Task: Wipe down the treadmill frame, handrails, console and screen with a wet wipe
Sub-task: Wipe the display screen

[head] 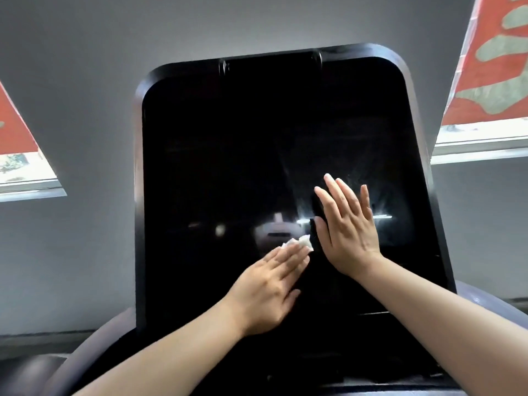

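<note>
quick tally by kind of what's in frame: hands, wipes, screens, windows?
Hands: 2, left hand pressing flat on the wipe, right hand flat on the glass
Wet wipe: 1, white, under the left fingertips
Screen: 1, black, off
Windows: 2, left window, right window
Total: 6

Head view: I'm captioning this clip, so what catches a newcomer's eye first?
The big glossy black treadmill screen fills the centre. Low on it, the left hand presses a small white wet wipe flat, with the right hand spread beside it.
</note>
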### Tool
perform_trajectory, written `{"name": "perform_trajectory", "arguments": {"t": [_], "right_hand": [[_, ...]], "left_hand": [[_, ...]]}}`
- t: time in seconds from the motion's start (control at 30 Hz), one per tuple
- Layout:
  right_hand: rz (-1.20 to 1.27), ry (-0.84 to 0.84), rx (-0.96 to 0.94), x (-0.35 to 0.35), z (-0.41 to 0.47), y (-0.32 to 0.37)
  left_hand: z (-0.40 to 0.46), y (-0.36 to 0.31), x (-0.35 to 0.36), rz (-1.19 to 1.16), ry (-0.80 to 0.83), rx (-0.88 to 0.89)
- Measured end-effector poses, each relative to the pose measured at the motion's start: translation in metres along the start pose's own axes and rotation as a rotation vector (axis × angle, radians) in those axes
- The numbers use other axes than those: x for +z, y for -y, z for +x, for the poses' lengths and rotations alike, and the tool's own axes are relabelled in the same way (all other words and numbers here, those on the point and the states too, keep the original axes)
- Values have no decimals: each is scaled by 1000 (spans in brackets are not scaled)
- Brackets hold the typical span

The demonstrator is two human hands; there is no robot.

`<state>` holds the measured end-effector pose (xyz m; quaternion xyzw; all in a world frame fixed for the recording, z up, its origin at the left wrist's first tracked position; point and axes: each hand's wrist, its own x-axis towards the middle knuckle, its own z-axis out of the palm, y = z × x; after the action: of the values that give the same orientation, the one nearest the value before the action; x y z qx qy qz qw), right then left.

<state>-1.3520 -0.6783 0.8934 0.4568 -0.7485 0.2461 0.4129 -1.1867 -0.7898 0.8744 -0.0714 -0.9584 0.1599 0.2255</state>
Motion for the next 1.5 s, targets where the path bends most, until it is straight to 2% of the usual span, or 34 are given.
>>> {"name": "perform_trajectory", "arguments": {"t": [0.07, 0.1, 0.17, 0.23, 0.27, 0.3, 0.37, 0.43, 0.47, 0.5, 0.57, 0.6, 0.63, 0.67, 0.7, 0.77, 0.83, 0.87, 0.9, 0.97, 1.03, 1.07, 1.13, 1.17, 1.23, 1.3, 1.4, 1.47, 1.5], "right_hand": [[-6, 27, -40, -12, -16, -10], [-28, 48, -51, -17, -28, -18], [-78, 90, -31, -27, -53, -36], [-114, 121, 27, -31, -74, -50], [-123, 133, 62, -31, -81, -54], [-125, 143, 93, -30, -87, -56], [-122, 143, 126, -29, -93, -56], [-120, 144, 137, -27, -93, -56], [-115, 152, 140, -26, -93, -56], [-111, 156, 142, -26, -93, -56], [-113, 155, 143, -25, -94, -56], [-115, 154, 145, -25, -94, -56], [-116, 155, 146, -24, -94, -56], [-117, 155, 147, -24, -94, -56], [-119, 153, 146, -24, -94, -57], [-117, 142, 140, -23, -94, -58], [-110, 132, 133, -23, -94, -58], [-109, 128, 130, -23, -94, -58], [-108, 128, 128, -24, -94, -58], [-103, 130, 131, -24, -94, -57], [-102, 133, 130, -24, -94, -57], [-101, 131, 128, -23, -94, -58], [-98, 122, 122, -22, -93, -59], [-96, 121, 120, -22, -94, -59], [-96, 118, 118, -23, -94, -58], [-102, 122, 118, -23, -94, -58], [-110, 143, 125, -23, -94, -58], [-114, 151, 130, -23, -94, -58], [-112, 143, 130, -23, -94, -58]], "left_hand": [[-15, 27, -2, 95, 10, 43], [-21, 43, -2, 136, -44, -14], [-28, 56, -5, 85, -135, -292], [-16, 24, -1, -17, -202, -528], [-5, -3, 8, -42, -195, -532], [5, -30, 17, -63, -170, -463], [18, -64, 26, -45, -100, -238], [21, -49, 23, 16, -63, -70], [19, -32, 20, 55, -58, -48], [18, -11, 17, 96, -78, -92], [19, 17, 6, 119, -190, -369], [24, 16, 1, 89, -241, -521], [33, 3, 1, 55, -275, -598], [44, -18, 7, 25, -278, -591], [51, -45, 15, -13, -229, -512], [52, -84, 25, -10, -91, -237], [47, -69, 25, 0, -63, -36], [45, -50, 21, 48, -79, -11], [45, -28, 16, 94, -92, -51], [49, 2, 4, 109, -176, -289], [57, -13, 5, 51, -248, -478], [58, -36, 12, 46, -224, -463], [41, -81, 26, 35, -103, -225], [29, -88, 27, 19, -50, -96], [17, -64, 20, 26, -50, 24], [21, -24, 9, 88, -107, -55], [42, 1, -3, 67, -195, -364], [43, -25, 8, 38, -174, -387], [36, -42, 14, 26, -131, -304]]}}
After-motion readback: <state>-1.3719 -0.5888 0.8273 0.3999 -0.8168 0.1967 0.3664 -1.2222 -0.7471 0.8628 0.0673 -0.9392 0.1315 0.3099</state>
